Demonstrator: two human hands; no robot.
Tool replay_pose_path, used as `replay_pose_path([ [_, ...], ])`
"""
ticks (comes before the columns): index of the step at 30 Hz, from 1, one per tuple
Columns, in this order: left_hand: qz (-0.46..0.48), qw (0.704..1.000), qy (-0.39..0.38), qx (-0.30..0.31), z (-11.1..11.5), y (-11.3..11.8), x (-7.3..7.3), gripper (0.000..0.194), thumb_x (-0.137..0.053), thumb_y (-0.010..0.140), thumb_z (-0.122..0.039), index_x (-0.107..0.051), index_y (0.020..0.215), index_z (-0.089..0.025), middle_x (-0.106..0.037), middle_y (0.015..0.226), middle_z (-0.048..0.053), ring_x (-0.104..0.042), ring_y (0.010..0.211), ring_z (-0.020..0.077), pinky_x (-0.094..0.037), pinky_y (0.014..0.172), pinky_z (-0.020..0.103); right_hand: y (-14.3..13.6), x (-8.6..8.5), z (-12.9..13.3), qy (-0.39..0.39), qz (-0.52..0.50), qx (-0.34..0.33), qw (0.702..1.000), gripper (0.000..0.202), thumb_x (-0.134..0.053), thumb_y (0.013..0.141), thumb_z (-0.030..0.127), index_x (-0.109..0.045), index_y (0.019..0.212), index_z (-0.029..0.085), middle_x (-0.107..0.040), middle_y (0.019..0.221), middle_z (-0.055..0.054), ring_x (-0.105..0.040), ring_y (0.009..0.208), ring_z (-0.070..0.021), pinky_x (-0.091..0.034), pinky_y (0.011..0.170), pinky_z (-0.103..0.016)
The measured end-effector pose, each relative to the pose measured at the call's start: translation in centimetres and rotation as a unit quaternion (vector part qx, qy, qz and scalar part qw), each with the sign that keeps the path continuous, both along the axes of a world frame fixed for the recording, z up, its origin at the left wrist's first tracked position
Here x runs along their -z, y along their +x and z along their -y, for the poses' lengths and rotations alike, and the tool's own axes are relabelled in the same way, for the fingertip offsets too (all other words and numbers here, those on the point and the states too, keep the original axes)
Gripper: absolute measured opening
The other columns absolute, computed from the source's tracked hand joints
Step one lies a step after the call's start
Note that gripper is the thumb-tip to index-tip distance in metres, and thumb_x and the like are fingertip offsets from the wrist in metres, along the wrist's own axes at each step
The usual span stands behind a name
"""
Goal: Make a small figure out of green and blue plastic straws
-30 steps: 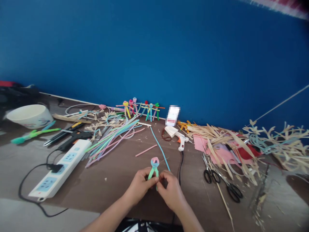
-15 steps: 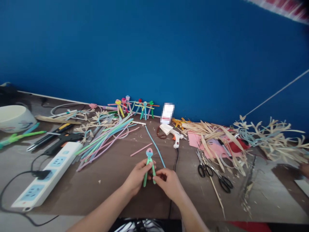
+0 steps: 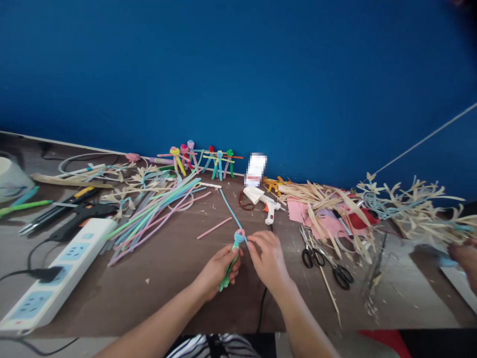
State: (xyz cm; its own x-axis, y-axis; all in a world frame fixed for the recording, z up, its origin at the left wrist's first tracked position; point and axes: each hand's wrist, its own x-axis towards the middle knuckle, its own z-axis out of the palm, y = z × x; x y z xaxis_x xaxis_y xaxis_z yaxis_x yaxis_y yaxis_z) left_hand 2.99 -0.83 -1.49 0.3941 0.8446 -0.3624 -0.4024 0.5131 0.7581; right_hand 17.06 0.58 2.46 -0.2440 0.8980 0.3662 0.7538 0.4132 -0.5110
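Note:
My left hand (image 3: 219, 268) is closed around the green legs of a small pipe-cleaner figure (image 3: 239, 237) with a blue and pink head. The figure leans to the right. Just beside its head, the thumb and fingers of my right hand (image 3: 267, 253) are pinched at the lower end of a blue pipe cleaner (image 3: 231, 208); whether they grip it or the figure's edge is hard to see. A short pink pipe cleaner (image 3: 214, 228) lies to the left, on the brown table (image 3: 179, 293).
Finished figures (image 3: 219, 161) stand along the wall. Left are a pipe-cleaner bundle (image 3: 160, 214), power strip (image 3: 59, 273) and black glue gun (image 3: 82, 219). Right are a white glue gun (image 3: 271, 211), scissors (image 3: 343, 276), dried strips (image 3: 316, 199) and another person's hand (image 3: 465, 258).
The figure's legs, earlier apart, are now together in my left hand, and it tilts right. My right hand has moved up from a leg to beside the head. The view has shifted slightly.

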Motion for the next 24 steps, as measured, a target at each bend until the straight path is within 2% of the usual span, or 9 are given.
replay_pose_path([
  [3,-0.007,1.000,-0.016,-0.003,0.1,0.1,0.0,0.027,-0.048,0.076,-0.046,-0.045,0.076,-0.019,-0.034,0.047,-0.009,-0.026,0.034,0.0032,-0.025,0.034,0.014,-0.4,0.6,0.2,-0.033,0.039,-0.010,0.999,0.016,-0.045,0.081,0.016,-0.060,0.077,0.019,-0.058,0.072,-0.003,-0.050,0.074,-0.0170,-0.033,0.070,-0.030],
  [6,-0.010,0.999,-0.028,-0.013,0.4,0.4,0.3,0.030,-0.049,0.074,-0.048,-0.043,0.074,-0.019,-0.031,0.047,-0.010,-0.020,0.033,0.0024,-0.020,0.033,0.013,-0.8,1.3,1.0,-0.049,0.036,-0.018,0.998,0.016,-0.044,0.082,0.015,-0.060,0.078,0.019,-0.057,0.071,-0.003,-0.049,0.073,-0.0163,-0.033,0.068,-0.028],
  [9,-0.005,0.999,-0.028,-0.023,0.7,0.7,0.7,0.031,-0.049,0.074,-0.050,-0.043,0.075,-0.019,-0.030,0.048,-0.010,-0.021,0.034,0.0024,-0.019,0.033,0.013,-1.1,1.8,1.5,-0.055,0.023,-0.015,0.998,0.017,-0.044,0.081,0.014,-0.060,0.078,0.019,-0.057,0.071,-0.003,-0.049,0.072,-0.0160,-0.033,0.067,-0.028],
  [12,0.016,0.999,-0.036,-0.027,0.8,1.0,0.9,0.028,-0.048,0.076,-0.046,-0.044,0.075,-0.019,-0.034,0.049,-0.009,-0.027,0.035,0.0037,-0.024,0.035,0.015,-1.0,1.9,1.5,-0.067,0.017,-0.017,0.997,0.017,-0.044,0.081,0.014,-0.060,0.080,0.019,-0.058,0.072,-0.003,-0.049,0.072,-0.0163,-0.034,0.068,-0.028],
  [15,0.074,0.995,-0.062,-0.039,0.6,0.9,0.6,0.020,-0.050,0.076,-0.036,-0.046,0.075,-0.017,-0.040,0.051,-0.006,-0.038,0.041,0.0066,-0.035,0.043,0.019,-0.4,1.5,1.1,-0.055,-0.008,-0.009,0.998,0.019,-0.045,0.080,0.014,-0.061,0.087,0.020,-0.058,0.082,-0.005,-0.050,0.081,-0.0182,-0.037,0.074,-0.031],
  [17,0.120,0.987,-0.081,-0.072,0.1,0.8,0.3,0.014,-0.051,0.076,-0.030,-0.048,0.075,-0.016,-0.041,0.053,-0.005,-0.041,0.045,0.0075,-0.039,0.048,0.021,0.0,1.2,0.8,-0.025,-0.047,0.022,0.998,0.021,-0.045,0.078,0.015,-0.060,0.093,0.020,-0.057,0.092,-0.007,-0.049,0.090,-0.0195,-0.037,0.080,-0.034],
  [19,0.157,0.976,-0.097,-0.116,-0.4,0.5,0.1,0.010,-0.051,0.076,-0.026,-0.048,0.074,-0.016,-0.040,0.054,-0.005,-0.040,0.045,0.0071,-0.038,0.048,0.020,0.4,1.0,0.8,-0.012,-0.096,0.059,0.994,0.019,-0.046,0.078,0.018,-0.060,0.090,0.019,-0.057,0.092,-0.007,-0.050,0.091,-0.0192,-0.038,0.081,-0.034],
  [21,0.179,0.966,-0.108,-0.151,-0.9,0.4,0.0,0.008,-0.050,0.076,-0.025,-0.048,0.074,-0.017,-0.038,0.053,-0.005,-0.040,0.045,0.0072,-0.037,0.047,0.020,0.5,1.2,1.1,-0.057,-0.140,0.073,0.986,0.016,-0.045,0.079,0.021,-0.060,0.081,0.018,-0.059,0.080,-0.005,-0.053,0.079,-0.0166,-0.042,0.073,-0.029],
  [24,0.187,0.960,-0.111,-0.178,-1.4,0.5,-0.1,0.007,-0.051,0.076,-0.024,-0.048,0.076,-0.017,-0.040,0.055,-0.005,-0.043,0.048,0.0082,-0.038,0.049,0.021,0.0,2.0,2.1,-0.198,-0.162,0.023,0.966,0.020,-0.047,0.079,0.029,-0.059,0.069,0.017,-0.057,0.061,0.001,-0.052,0.058,-0.0118,-0.040,0.056,-0.021],
])
